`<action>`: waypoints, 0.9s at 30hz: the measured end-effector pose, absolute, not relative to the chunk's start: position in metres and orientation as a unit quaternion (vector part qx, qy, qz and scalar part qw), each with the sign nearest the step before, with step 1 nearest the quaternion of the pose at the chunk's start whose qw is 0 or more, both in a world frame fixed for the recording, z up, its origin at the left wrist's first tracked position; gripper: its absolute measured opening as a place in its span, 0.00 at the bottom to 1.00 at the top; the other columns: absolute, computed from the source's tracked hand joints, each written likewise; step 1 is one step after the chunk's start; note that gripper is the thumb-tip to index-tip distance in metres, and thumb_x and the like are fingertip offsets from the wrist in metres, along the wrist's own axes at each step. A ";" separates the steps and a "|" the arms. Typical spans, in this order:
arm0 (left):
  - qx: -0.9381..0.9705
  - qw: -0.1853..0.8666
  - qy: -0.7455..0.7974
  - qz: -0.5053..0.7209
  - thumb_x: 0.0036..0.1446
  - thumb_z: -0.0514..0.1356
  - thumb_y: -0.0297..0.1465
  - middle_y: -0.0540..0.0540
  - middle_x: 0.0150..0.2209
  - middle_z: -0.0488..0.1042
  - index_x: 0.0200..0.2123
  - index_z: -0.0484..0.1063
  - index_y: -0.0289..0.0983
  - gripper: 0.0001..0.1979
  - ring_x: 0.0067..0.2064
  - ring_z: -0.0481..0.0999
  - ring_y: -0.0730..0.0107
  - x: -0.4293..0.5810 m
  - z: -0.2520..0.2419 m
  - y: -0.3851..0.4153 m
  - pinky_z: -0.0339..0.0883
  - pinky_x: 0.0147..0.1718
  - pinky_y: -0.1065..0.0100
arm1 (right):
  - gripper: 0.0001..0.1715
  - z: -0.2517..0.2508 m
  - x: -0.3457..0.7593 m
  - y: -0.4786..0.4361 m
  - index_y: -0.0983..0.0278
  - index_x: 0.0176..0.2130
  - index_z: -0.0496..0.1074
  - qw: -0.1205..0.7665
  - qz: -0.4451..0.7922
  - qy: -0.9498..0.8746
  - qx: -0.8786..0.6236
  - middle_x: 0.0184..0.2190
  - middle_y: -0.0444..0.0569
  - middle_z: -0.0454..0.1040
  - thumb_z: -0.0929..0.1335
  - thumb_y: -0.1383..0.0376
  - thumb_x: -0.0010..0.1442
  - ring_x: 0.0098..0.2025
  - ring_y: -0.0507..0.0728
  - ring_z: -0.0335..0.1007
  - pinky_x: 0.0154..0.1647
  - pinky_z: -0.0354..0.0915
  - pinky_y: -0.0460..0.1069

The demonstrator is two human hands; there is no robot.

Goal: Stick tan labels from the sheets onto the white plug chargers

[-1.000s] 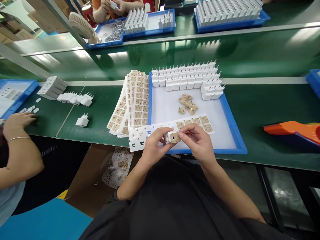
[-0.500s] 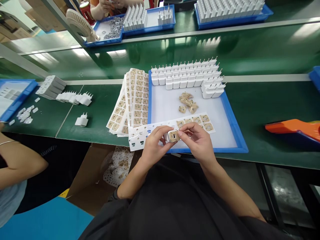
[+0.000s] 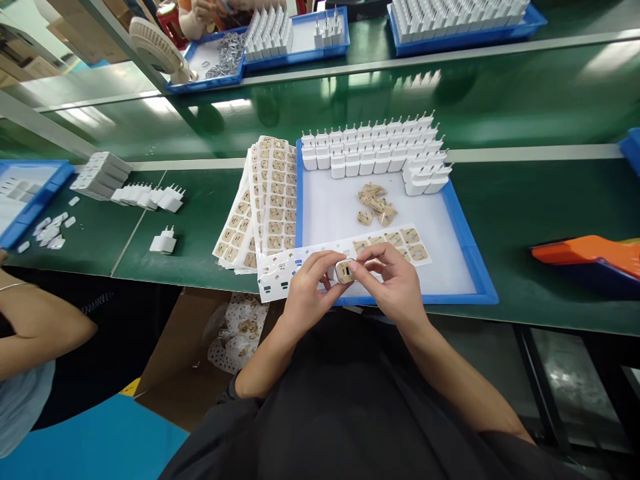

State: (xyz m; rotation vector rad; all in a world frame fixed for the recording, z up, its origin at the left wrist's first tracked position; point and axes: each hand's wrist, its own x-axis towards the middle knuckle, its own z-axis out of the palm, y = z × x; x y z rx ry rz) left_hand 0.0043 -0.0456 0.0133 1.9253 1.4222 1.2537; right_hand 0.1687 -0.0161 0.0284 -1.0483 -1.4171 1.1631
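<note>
My left hand (image 3: 314,283) is closed around a white charger plug (image 3: 332,272), its port face turned toward me. A brown paper sticker (image 3: 345,273) with cut-outs covers that face. At the sticker's right edge, the thumb and forefinger of my right hand (image 3: 395,283) are pinched together, the thumb touching the face. Beneath my hands lies a partly used sticker sheet (image 3: 280,273), brown stickers left at its right end. It crosses a blue-rimmed tray (image 3: 470,247), where crumpled brown sticker pieces (image 3: 375,200) lie. Rows of white charger plugs (image 3: 367,157) stand prongs up at the tray's back.
Stacked sticker sheets (image 3: 270,193) lie left of the tray. Further left are a lone plug (image 3: 163,241), a plug row (image 3: 149,197) and small white pieces (image 3: 50,230). An orange object (image 3: 585,253) sits right. A co-worker's arm (image 3: 45,313) is at left; a cardboard box (image 3: 170,373) stands below.
My right thumb has shifted slightly left, further onto the sticker on the plug's face. My left hand keeps its grip, and the things on the table stay put.
</note>
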 end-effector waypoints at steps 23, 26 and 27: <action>0.639 0.204 0.515 0.534 0.60 0.64 0.27 0.41 0.51 0.76 0.51 0.70 0.41 0.16 0.52 0.78 0.63 0.009 -0.004 -0.048 0.79 0.37 0.70 | 0.21 0.019 0.161 -0.018 0.57 0.46 0.71 0.441 0.571 -0.566 -0.399 0.39 0.46 0.65 0.76 0.62 0.54 0.41 0.54 0.67 0.27 0.71 0.44; 0.630 0.220 0.510 0.542 0.59 0.66 0.29 0.41 0.51 0.75 0.50 0.70 0.41 0.16 0.52 0.79 0.62 0.009 -0.006 -0.047 0.79 0.36 0.70 | 0.16 0.017 0.162 -0.018 0.57 0.45 0.72 0.459 0.608 -0.543 -0.353 0.37 0.45 0.64 0.75 0.60 0.57 0.40 0.55 0.66 0.31 0.74 0.47; 0.628 0.221 0.510 0.545 0.59 0.67 0.29 0.41 0.51 0.75 0.50 0.69 0.41 0.17 0.52 0.78 0.62 0.009 -0.006 -0.047 0.79 0.35 0.71 | 0.15 0.017 0.163 -0.017 0.57 0.45 0.73 0.460 0.619 -0.539 -0.339 0.37 0.46 0.64 0.74 0.59 0.58 0.41 0.55 0.66 0.33 0.74 0.48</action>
